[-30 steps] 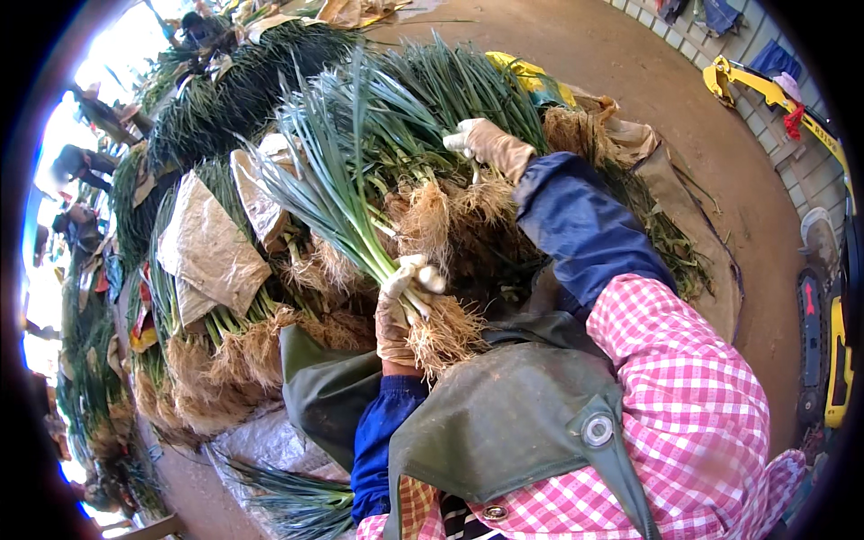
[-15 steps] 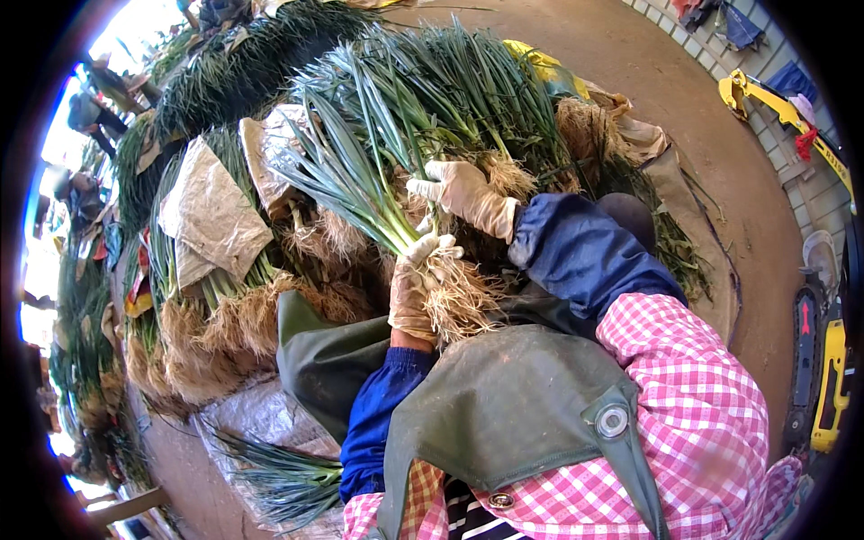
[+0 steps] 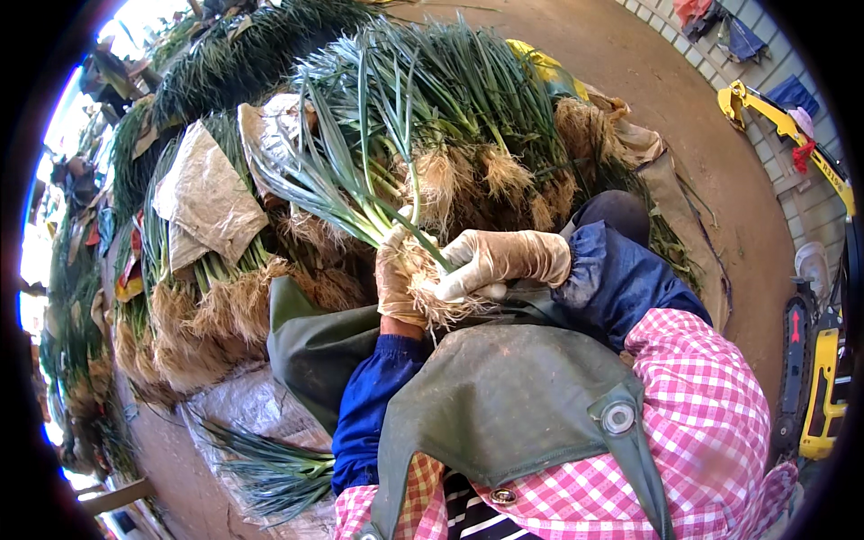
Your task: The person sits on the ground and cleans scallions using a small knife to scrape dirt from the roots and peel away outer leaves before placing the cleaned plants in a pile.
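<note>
A bunch of green onions (image 3: 353, 209) stands tilted in my gloved left hand (image 3: 396, 281), whose fingers wrap round the white stem bases. Its leaves fan up and to the left; its pale stringy roots (image 3: 432, 304) hang over my lap. My gloved right hand (image 3: 490, 263) is closed just right of the roots. Between its thumb and fingers is the end of a green onion leaf (image 3: 423, 238), which slants down across the bunch. Both gloves are whitish and soiled brown.
A large heap of green onions (image 3: 450, 90) lies ahead, roots toward me. More bundles with tan sheets (image 3: 211, 198) lie to the left. A loose bunch (image 3: 274, 468) rests on plastic sheeting at lower left. A yellow digger (image 3: 787, 121) stands at right by a tiled wall.
My right hand has come down from the stalks to beside the roots and now pinches a leaf bent across the bunch. My left hand has shifted slightly left, still gripping the bunch.
</note>
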The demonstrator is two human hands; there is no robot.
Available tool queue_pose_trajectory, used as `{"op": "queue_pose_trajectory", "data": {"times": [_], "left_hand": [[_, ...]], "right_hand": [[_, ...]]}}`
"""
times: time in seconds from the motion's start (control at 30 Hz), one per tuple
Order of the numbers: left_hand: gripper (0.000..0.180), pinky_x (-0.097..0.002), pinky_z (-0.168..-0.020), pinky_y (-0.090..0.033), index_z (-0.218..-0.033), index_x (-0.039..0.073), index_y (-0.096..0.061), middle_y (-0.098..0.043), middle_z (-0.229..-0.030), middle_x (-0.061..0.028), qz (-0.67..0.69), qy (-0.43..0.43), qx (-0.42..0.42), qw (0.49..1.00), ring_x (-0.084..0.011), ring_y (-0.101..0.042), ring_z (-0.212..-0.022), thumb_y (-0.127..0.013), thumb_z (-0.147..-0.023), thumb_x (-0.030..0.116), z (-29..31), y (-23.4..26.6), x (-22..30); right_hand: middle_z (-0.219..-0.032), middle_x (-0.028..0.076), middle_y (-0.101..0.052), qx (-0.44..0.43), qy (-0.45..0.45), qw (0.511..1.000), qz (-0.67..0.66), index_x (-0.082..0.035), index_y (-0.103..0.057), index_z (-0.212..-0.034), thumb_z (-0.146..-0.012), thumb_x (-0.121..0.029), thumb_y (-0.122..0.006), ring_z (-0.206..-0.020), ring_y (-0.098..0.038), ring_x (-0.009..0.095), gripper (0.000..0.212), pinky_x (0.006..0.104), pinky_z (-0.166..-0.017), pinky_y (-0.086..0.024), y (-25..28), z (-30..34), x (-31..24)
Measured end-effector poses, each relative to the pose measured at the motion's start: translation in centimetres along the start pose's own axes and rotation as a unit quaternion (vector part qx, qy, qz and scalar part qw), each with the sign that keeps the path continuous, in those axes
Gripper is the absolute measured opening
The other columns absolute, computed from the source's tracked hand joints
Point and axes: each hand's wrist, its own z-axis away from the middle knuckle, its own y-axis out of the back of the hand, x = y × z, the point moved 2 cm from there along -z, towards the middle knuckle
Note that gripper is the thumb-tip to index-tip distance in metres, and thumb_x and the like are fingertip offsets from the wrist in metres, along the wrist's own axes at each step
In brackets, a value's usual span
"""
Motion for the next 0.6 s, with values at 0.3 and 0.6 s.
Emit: {"op": "queue_pose_trajectory", "data": {"times": [0.3,0.6], "left_hand": [[0.017,-0.0272,-0.064,-0.053,-0.101,0.002,-0.059,-0.062,-0.083,-0.0065,0.003,0.027,0.018,0.999,-0.0171,-0.060,-0.072,-0.055,-0.088,0.012,2.5,-2.1,-0.7],[0.040,-0.0391,-0.087,-0.050,-0.124,-0.001,-0.051,-0.061,-0.111,-0.0210,0.027,0.039,-0.065,0.997,-0.0303,-0.062,-0.095,-0.055,-0.090,0.020,2.6,-2.2,-0.3]], "right_hand": [[-0.087,0.010,-0.060,0.029,0.196,0.913,-0.356,-0.002,-0.054,-0.103,-0.099,-0.025,-0.042,-0.080,-0.063,0.024,0.027,0.0367,-0.073,-0.056,11.8,-8.2,5.2],[-0.087,0.009,-0.065,0.192,0.154,0.943,-0.224,0.006,-0.058,-0.109,-0.092,-0.019,-0.053,-0.071,-0.061,0.014,0.030,0.0257,-0.063,-0.050,9.5,-13.4,0.7]]}}
